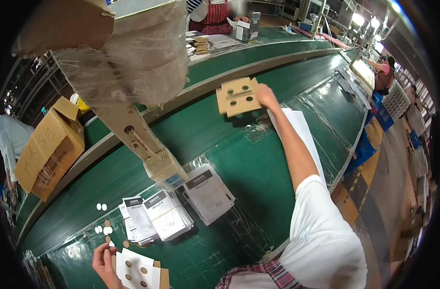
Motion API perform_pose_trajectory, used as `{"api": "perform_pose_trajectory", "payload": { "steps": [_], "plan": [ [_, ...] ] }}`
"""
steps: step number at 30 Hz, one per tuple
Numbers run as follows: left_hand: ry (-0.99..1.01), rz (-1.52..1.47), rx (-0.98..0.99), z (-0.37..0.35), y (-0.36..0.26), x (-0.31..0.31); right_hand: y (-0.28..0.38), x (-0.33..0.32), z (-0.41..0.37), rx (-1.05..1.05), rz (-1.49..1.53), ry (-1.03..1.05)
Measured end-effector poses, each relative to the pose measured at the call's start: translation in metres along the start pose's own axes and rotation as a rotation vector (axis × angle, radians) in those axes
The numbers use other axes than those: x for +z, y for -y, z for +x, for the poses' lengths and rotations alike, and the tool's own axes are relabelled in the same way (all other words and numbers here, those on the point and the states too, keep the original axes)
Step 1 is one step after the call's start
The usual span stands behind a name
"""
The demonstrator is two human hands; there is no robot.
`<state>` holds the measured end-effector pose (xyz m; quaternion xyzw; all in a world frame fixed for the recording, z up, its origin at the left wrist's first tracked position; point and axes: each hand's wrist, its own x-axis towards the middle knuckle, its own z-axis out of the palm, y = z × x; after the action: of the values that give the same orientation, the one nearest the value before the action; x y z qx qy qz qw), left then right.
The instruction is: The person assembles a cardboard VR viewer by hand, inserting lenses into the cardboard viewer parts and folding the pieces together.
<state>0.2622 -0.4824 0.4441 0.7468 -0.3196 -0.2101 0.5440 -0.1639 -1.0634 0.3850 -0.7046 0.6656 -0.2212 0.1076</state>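
Note:
My right hand [266, 96] reaches out over the green belt, its fingers closed on the edge of a brown cardboard insert [240, 90]. The insert has several round holes and folded edges, and is held above the surface. At the lower left, my left hand [104, 262] has its thumb and fingers drawn together; what lies between them is hard to make out. Right beside it is a white card [142, 262] with several round holes, overlapping brown cardboard [164, 278]. Small white discs [101, 206] and brown discs [126, 244] lie scattered near the left fingertips.
Banded stacks of printed leaflets [209, 195] lie mid-belt, beside a wrapped post [133, 130] rising at left. White sheets [302, 130] lie under my right arm. Beyond the rail are an open carton [51, 149], a printed box [249, 29] and a person in a checked apron [213, 19].

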Motion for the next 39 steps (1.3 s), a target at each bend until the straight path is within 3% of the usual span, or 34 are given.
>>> {"api": "perform_pose_trajectory", "payload": {
  "steps": [2, 3, 6, 8, 12, 16, 18, 19, 21, 23, 25, 27, 29, 35, 39],
  "plan": [
    [-0.056, 0.031, -0.039, -0.001, -0.002, -0.003, -0.011, -0.022, -0.002, -0.021, 0.736, 0.152],
    [-0.096, 0.002, -0.064, -0.002, 0.002, -0.005, -0.010, -0.020, 0.001, -0.079, 0.845, 0.029],
    [-0.136, -0.068, -0.087, 0.000, 0.016, -0.013, 0.017, -0.007, 0.009, 0.133, 0.973, 0.067],
    [-0.141, -0.041, -0.107, -0.001, 0.018, -0.017, 0.032, 0.011, 0.026, 0.153, 1.036, 0.150],
    [-0.136, 0.087, -0.182, -0.011, -0.004, -0.019, 0.075, 0.040, 0.067, 0.300, 1.156, -0.026],
    [-0.184, 0.050, -0.186, -0.011, 0.043, -0.055, 0.084, 0.079, 0.117, 0.363, 1.076, -0.041],
    [-0.210, 0.012, -0.133, -0.011, 0.086, -0.079, 0.077, 0.115, 0.146, 0.299, 1.081, -0.218],
    [-0.230, 0.087, -0.126, -0.020, 0.100, -0.084, 0.058, 0.127, 0.157, 0.268, 1.014, -0.095],
    [-0.314, 0.172, -0.145, -0.023, 0.076, -0.068, 0.064, 0.090, 0.117, 0.175, 0.866, 0.138],
    [-0.293, 0.328, -0.147, -0.031, 0.084, -0.077, 0.031, 0.113, 0.164, 0.124, 1.244, 0.272],
    [-0.318, 0.347, -0.064, -0.036, 0.092, -0.081, 0.033, 0.091, 0.163, 0.130, 1.092, 0.190],
    [-0.251, 0.457, -0.073, -0.037, 0.084, -0.085, 0.000, 0.075, 0.172, 0.148, 1.187, 0.203],
    [-0.197, 0.503, -0.087, -0.043, 0.083, -0.082, -0.014, 0.050, 0.157, 0.227, 1.186, 0.136],
    [-0.010, 0.483, -0.046, -0.043, 0.094, -0.070, -0.010, -0.047, 0.019, -0.070, 1.146, 0.228],
    [-0.059, 0.538, 0.073, -0.039, 0.094, -0.066, 0.005, -0.095, -0.082, -0.113, 1.077, 0.168]
  ]
}}
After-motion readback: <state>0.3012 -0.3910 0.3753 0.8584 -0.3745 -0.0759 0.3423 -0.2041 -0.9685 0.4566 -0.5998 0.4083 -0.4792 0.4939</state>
